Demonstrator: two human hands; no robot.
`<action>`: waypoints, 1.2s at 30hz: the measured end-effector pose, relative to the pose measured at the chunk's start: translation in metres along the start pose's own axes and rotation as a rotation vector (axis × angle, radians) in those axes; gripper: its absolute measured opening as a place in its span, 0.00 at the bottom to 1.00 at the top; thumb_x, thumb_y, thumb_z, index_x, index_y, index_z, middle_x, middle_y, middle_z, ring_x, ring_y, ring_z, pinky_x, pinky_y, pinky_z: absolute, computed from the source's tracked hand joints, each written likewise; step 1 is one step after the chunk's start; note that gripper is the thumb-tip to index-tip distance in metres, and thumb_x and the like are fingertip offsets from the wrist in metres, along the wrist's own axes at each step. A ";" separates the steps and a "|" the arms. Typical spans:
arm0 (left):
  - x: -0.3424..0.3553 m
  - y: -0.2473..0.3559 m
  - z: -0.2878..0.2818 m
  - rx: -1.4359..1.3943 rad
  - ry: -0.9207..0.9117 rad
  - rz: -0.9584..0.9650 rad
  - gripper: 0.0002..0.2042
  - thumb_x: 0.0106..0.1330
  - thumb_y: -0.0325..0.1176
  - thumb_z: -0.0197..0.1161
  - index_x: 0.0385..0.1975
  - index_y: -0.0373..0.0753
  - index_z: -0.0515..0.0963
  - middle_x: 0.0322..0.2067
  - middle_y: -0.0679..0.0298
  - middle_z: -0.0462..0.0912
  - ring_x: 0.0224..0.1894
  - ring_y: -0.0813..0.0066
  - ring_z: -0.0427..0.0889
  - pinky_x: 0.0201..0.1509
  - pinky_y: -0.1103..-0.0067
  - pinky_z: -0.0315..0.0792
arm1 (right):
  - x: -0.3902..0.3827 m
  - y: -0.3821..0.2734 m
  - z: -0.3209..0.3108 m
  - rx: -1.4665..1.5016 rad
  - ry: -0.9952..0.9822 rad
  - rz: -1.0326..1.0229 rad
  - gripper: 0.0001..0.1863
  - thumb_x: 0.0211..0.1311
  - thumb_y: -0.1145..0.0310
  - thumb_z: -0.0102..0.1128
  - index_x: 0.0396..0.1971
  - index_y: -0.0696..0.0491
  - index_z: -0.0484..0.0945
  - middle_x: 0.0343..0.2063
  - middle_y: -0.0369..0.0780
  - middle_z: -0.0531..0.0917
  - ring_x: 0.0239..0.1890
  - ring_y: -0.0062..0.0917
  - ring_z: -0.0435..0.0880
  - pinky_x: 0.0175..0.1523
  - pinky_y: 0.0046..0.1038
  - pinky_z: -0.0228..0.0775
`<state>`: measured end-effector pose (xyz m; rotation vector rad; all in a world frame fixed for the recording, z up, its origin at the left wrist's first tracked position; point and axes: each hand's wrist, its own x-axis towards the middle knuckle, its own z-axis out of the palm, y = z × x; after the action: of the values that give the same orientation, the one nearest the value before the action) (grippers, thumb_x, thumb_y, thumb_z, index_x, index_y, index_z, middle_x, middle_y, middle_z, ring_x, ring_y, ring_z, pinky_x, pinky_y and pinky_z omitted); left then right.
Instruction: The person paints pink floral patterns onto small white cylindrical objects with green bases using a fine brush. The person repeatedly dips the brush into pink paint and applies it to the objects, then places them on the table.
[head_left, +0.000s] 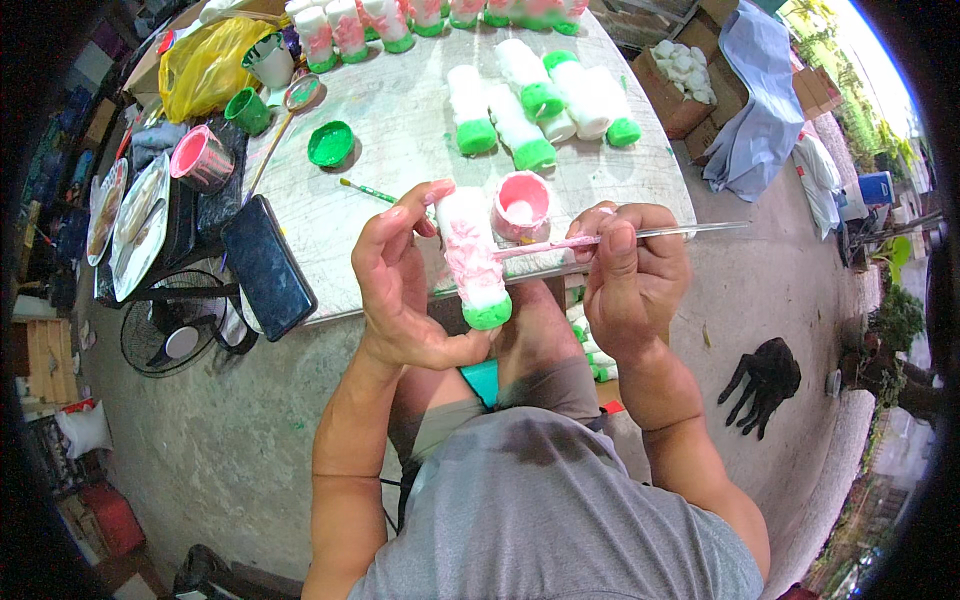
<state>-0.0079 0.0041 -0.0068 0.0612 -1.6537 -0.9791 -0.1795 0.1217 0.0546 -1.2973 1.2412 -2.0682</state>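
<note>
Tabletop point(400, 115) behind, painted cylinder point(469, 245) sits between left fingers point(393, 226)

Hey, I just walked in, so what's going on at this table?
A person sits at a whitish, scuffed table. The left grip holds a white cylinder with a green end, its side partly coated in pink. The right grip holds a slim, pink-smeared paintbrush, its tip at that side. A round pink paint pot sits close by. Beyond, white cylinders with green ends lie grouped without visible pink; pink-coated ones line the far edge.
</note>
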 end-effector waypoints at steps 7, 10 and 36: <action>0.000 -0.007 0.001 -0.110 0.039 0.033 0.58 0.36 0.33 0.81 0.73 0.44 0.51 0.68 0.48 0.70 0.70 0.53 0.71 0.61 0.68 0.64 | -0.006 0.003 -0.003 -0.048 0.053 0.097 0.08 0.81 0.68 0.54 0.44 0.57 0.70 0.32 0.43 0.81 0.36 0.23 0.75 0.45 0.26 0.70; 0.001 -0.005 0.002 -0.134 0.040 0.027 0.59 0.36 0.32 0.80 0.73 0.44 0.51 0.69 0.50 0.70 0.71 0.52 0.71 0.63 0.68 0.64 | -0.005 -0.004 -0.002 0.037 0.062 0.119 0.07 0.81 0.69 0.53 0.44 0.57 0.70 0.33 0.43 0.81 0.37 0.22 0.76 0.45 0.25 0.70; 0.001 -0.008 0.000 -0.232 0.061 0.003 0.58 0.36 0.31 0.81 0.72 0.44 0.52 0.68 0.48 0.68 0.72 0.51 0.68 0.70 0.65 0.62 | -0.006 -0.004 0.001 0.047 0.002 -0.078 0.10 0.79 0.64 0.57 0.44 0.55 0.71 0.34 0.43 0.80 0.37 0.26 0.76 0.44 0.28 0.70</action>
<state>-0.0120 -0.0012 -0.0105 -0.0667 -1.4755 -1.1493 -0.1759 0.1275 0.0553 -1.3431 1.1532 -2.1393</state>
